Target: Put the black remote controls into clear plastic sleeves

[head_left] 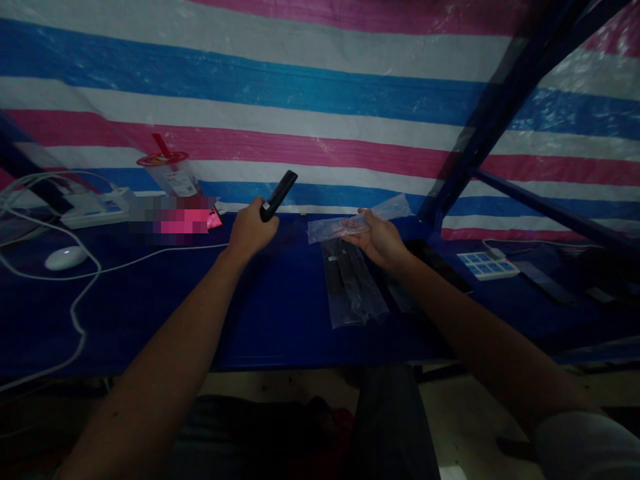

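My left hand (251, 230) is closed around a slim black bar-shaped item (279, 195) that sticks up and to the right out of the fist. What exactly it is I cannot make out. In my right hand (377, 239) a clear plastic bag (330, 231) is pinched between thumb and fingers, stretched sideways above the table. Just below it lie clear bags with dark long items (353, 283) inside, on the blue table (280, 307).
A lidded cup with a red straw (173, 175), a power strip (97, 208), white cables and a white mouse (66, 258) occupy the left. On the right lie a dark flat panel (440, 267) and a blue-and-white label sheet (487, 265). A blue frame post (475, 140) slants upward.
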`<state>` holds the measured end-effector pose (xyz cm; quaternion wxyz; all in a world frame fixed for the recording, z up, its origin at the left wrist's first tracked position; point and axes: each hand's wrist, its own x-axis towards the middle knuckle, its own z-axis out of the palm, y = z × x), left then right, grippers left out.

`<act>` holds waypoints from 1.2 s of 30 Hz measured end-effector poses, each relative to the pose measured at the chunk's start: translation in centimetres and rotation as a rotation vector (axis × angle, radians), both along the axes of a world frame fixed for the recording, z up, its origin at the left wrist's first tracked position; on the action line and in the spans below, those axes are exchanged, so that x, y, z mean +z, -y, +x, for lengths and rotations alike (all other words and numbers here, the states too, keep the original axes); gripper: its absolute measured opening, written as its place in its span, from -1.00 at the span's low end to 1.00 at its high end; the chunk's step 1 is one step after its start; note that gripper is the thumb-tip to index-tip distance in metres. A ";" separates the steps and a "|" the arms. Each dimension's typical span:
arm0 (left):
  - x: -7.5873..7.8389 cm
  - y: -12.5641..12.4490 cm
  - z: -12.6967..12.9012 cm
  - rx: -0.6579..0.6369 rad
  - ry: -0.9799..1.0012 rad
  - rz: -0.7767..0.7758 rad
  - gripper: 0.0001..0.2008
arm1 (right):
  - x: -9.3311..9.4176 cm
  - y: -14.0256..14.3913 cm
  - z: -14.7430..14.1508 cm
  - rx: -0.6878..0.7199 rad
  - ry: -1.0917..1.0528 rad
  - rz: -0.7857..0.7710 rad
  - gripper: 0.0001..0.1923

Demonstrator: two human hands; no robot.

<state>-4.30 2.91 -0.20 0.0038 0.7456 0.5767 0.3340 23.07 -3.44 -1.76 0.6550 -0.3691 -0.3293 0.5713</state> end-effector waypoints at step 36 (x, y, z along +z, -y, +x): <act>0.9 4.9 5.8 -0.466 -0.233 -0.008 -0.60 | 0.1 1.9 -2.1 0.310 -0.147 -0.105 -0.82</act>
